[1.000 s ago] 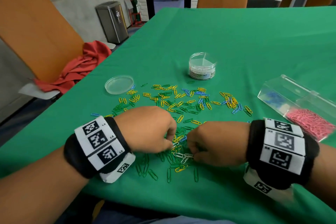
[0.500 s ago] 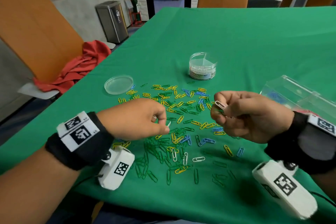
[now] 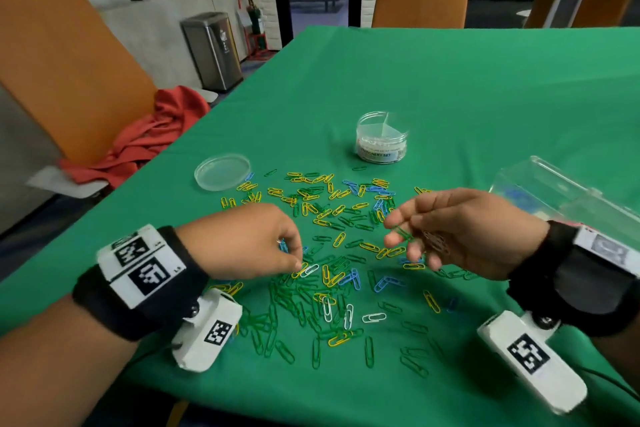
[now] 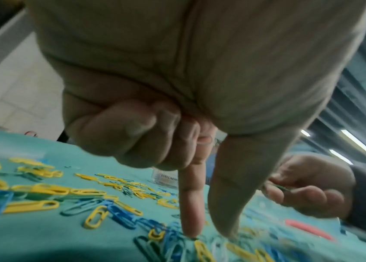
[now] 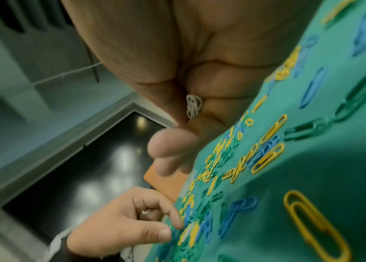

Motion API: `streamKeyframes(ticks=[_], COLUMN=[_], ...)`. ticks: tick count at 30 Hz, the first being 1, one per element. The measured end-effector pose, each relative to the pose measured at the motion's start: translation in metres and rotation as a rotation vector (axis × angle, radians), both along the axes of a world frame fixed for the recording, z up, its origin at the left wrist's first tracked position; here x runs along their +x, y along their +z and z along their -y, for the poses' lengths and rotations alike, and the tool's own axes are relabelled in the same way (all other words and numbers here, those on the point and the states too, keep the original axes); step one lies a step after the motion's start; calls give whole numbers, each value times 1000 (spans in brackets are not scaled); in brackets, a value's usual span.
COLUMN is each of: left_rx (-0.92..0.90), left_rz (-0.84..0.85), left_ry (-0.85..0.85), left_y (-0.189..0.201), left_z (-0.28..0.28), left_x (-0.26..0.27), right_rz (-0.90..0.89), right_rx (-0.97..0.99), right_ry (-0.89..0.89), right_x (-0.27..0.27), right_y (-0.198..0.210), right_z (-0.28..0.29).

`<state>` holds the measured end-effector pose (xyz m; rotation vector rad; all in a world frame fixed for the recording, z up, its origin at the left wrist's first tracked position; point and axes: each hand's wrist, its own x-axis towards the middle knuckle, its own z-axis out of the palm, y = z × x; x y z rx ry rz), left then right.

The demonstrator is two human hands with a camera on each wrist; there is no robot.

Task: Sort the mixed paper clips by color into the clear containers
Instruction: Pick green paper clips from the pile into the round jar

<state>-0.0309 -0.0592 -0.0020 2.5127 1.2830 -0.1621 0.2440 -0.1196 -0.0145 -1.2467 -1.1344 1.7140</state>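
Note:
Mixed green, yellow, blue and white paper clips (image 3: 332, 274) lie scattered on the green tablecloth. My left hand (image 3: 298, 265) reaches down into the pile. Its index finger (image 4: 191, 221) and thumb touch the clips beside a white clip (image 3: 310, 269), and its curled fingers keep a small white clip (image 5: 144, 211). My right hand (image 3: 405, 239) hovers over the pile with its palm turned left. It cups several white clips (image 5: 193, 106) and pinches a green clip (image 3: 401, 232). A clear rectangular box (image 3: 568, 194) with blue clips stands at the right.
A round clear tub (image 3: 381, 139) labelled as a stationery set stands beyond the pile. Its clear lid (image 3: 221, 172) lies to the left. An orange chair (image 3: 62, 55) with a red cloth (image 3: 145, 142) stands past the table's left edge.
One second ago both hands were together on the pile. The right hand then lifted away with a white clip and now hovers half turned. The left hand has dropped back onto the clips.

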Motion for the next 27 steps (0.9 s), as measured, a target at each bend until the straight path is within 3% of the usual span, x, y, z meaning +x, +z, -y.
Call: streamKeyframes(ticks=[5,11,15,20,21,24,27], left_rx=[157,219,58,-325,-372,-558,-628], left_rz=[-192,-208,-84,295,343,470,537], left_ry=[-62,-106,-65,42,66,200,307], left_y=[-4,-8,-7,-2,-2,2,16], left_z=[3,2,-8,-32,-36,-54,-79], left_x=[13,18,12,4,4,10,25], right_rz=[346,283,210,156,244,733,1004], right_rx=[46,78,80,107,144,367,524], right_ry=[177,25,41,63,91,227,135], right_x=[-6,12,23,28,27,22,17], right_y=[13,14,9,14,19,38,52], right_z=[4,-3,-6,-22,-30,-65,-115])
